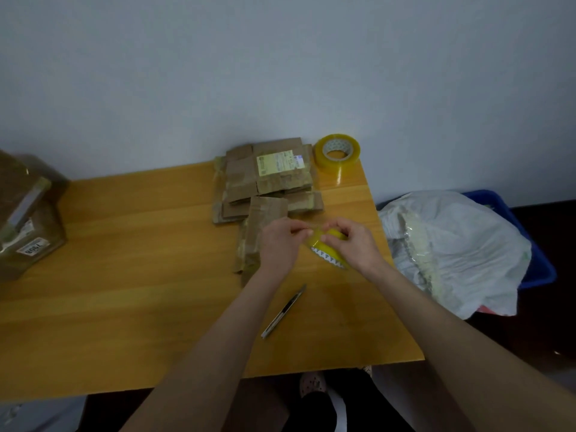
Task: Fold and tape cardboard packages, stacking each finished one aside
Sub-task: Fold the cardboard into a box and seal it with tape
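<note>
A roll of clear yellowish tape [324, 248] is held just above the wooden table [140, 275], and my right hand [355, 244] grips it from the right. My left hand [280, 244] pinches the loose tape end at the roll's top. A folded cardboard package [255, 232] lies flat under and left of my left hand. Behind it, a stack of folded, taped cardboard packages [268, 176] sits by the wall, the top one bearing a label.
A second, larger tape roll [337, 154] stands at the table's back right corner. A utility knife [284, 311] lies near my forearms. A taped cardboard box [28, 219] sits at the left edge. A blue bin with a white bag [452, 244] stands right of the table.
</note>
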The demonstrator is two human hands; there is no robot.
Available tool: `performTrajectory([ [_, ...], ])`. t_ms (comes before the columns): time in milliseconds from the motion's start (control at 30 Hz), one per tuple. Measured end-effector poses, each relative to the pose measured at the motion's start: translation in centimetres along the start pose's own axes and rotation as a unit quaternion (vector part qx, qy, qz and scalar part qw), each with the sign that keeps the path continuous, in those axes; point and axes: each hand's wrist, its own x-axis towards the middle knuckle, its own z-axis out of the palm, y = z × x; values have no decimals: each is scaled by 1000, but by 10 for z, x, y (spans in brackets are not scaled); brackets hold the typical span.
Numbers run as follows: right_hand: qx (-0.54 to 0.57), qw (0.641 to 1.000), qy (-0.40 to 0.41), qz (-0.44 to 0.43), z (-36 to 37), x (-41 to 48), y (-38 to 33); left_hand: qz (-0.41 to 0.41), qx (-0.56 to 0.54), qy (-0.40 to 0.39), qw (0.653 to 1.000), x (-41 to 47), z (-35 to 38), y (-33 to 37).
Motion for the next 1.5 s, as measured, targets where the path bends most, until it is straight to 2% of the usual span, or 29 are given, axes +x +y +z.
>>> performTrajectory([
  [267,-31,999,4,39,3,-1,2,7,1,8,1000,-2,5,6],
  [400,4,998,4,69,1,0,0,1,7,-4,1000,0,4,3],
  [500,-16,999,-28,37,1,0,-1,-29,7,-11,999,5,2,-1],
  [600,-33,999,-14,15,4,-1,0,-79,-33,41,995,8,-2,-1],
  [667,-105,994,10,-7,4,-4,9,-99,-63,102,988,8,-13,-6],
  [733,-225,974,23,-32,5,-9,27,-59,-56,145,986,2,-27,-17],
  [800,-330,943,-14,-31,13,-13,48,-13,-28,165,986,-8,-37,-35],
  [900,-403,912,-74,8,34,-17,69,-16,19,169,985,-35,-37,-62],
  [1000,-374,927,-28,25,49,-16,65,-40,29,155,987,-60,-35,-77],
  [1100,-271,962,20,-3,71,-17,32,-25,40,124,991,-64,-27,-78],
  [1167,-222,975,-18,-23,95,-22,5,-24,42,93,995,-54,-18,-79],
  [1267,-214,973,-89,-5,131,-28,-10,-75,30,59,995,-41,-6,-90],
  [1367,-224,971,-80,21,143,-21,-4,-87,18,42,995,-37,-7,-112],
  [1500,-244,966,-79,17,143,-3,5,-86,58,8,995,-31,-17,-124],
])
